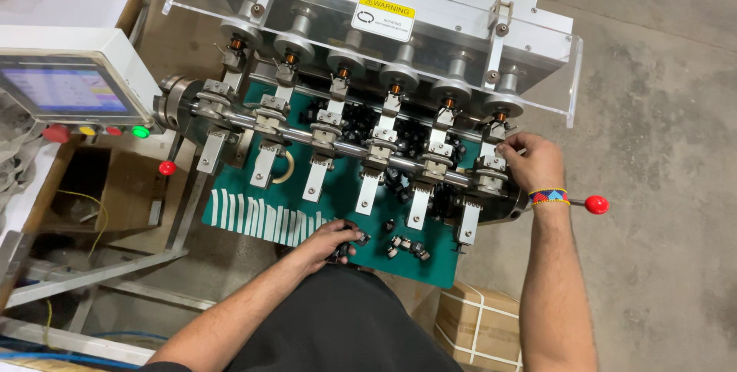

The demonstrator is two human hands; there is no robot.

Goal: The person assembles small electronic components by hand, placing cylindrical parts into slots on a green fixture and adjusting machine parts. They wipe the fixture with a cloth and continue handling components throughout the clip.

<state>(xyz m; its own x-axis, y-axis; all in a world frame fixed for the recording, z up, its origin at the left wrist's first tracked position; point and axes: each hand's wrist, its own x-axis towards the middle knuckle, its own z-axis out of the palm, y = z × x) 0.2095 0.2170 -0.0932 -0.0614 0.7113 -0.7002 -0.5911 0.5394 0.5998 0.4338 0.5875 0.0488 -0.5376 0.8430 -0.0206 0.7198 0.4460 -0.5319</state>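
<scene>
A coil winding machine [384, 26] with a row of several spindles carrying copper-wound bobbins stands over a green mat [338, 203]. My left hand [332, 238] rests on the mat's near edge, fingers curled around a few small black parts [349, 243]. More small black parts [407, 247] lie just to its right. My right hand [531, 161] reaches to the rightmost station [495, 165] of the machine, fingertips pinching at its clamp by the last bobbin [500, 117]. A beaded wristband sits on that wrist.
A pile of black parts [368, 122] lies behind the metal shaft [345, 145]. A control box with screen [65, 88] and coloured buttons is at left. Red-knobbed levers [596, 205] [166, 168] stick out on both sides. A strapped cardboard box [480, 326] sits on the concrete floor.
</scene>
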